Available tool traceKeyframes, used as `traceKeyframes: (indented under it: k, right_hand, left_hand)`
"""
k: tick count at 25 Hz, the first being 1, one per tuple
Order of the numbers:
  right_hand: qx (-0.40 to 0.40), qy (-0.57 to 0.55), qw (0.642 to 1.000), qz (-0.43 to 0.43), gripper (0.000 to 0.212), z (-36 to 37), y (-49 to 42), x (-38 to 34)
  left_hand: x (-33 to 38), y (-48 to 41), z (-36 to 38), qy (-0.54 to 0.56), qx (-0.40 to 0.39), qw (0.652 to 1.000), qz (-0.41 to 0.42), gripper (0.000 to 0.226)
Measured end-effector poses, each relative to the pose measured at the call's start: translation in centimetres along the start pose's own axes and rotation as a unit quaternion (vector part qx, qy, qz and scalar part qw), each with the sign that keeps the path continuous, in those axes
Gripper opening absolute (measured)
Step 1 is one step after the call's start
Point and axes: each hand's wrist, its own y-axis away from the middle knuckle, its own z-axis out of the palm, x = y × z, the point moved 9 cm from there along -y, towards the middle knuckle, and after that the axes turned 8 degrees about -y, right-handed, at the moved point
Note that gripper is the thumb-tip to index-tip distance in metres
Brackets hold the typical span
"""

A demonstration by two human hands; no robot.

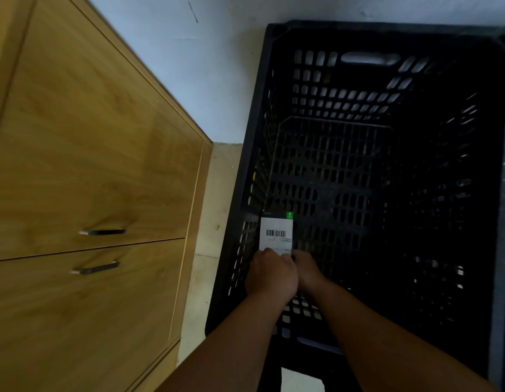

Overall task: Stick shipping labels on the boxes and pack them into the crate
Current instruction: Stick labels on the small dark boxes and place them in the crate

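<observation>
Box [276, 232] — left hand [271, 275] and right hand [307, 268] grip it — inside black crate [387, 26] beside wooden cabinet [90, 151].

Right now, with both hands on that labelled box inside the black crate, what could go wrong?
1. The left hand and right hand grip the box at its near end, with fingers over the edge of the label. Pulling away could crease or lift it.
2. The box is close to the left wall of the crate, so it may catch or tip against it when released.
</observation>
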Motion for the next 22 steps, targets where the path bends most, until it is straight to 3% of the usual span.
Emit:
traceKeyframes:
  k: [3, 5, 6, 8, 10, 15, 17, 22]
  right_hand:
    - [0.004, 0.051, 0.998, -0.027, 0.038, -1.0, 1.3, -0.7]
    - [0.029, 0.156, 0.985, -0.068, 0.047, -2.6, 4.0, -2.1]
    - [0.055, 0.237, 0.965, -0.095, 0.051, -3.9, 6.0, -3.3]
    - [0.120, 0.406, 0.891, -0.163, 0.059, -6.0, 11.1, -6.2]
    - [0.166, 0.479, 0.837, -0.205, 0.060, -8.0, 17.2, -9.1]
    - [0.267, 0.501, 0.789, -0.234, 0.053, -16.0, 35.2, -13.9]
    - [0.324, 0.492, 0.767, -0.254, 0.051, -20.4, 44.0, -14.9]
    - [0.436, 0.452, 0.753, -0.196, 0.061, -33.3, 58.5, -10.1]
  left_hand:
    - [0.2, 0.7, -0.3, -0.023, 0.002, 0.999, 0.040, 0.045]
    - [1.0, 2.4, -1.1, -0.061, 0.013, 0.993, 0.101, 0.044]
    - [1.6, 3.8, -1.9, -0.092, 0.027, 0.986, 0.138, 0.046]
    - [3.2, 7.3, -4.1, -0.165, 0.075, 0.961, 0.207, 0.047]
    - [5.3, 11.6, -6.8, -0.202, 0.111, 0.937, 0.263, 0.045]
    - [12.2, 24.2, -10.9, -0.248, 0.116, 0.876, 0.398, 0.049]
    - [16.5, 30.5, -11.6, -0.287, 0.127, 0.834, 0.453, 0.051]
    - [27.7, 46.0, -6.8, -0.334, 0.087, 0.739, 0.579, 0.050]
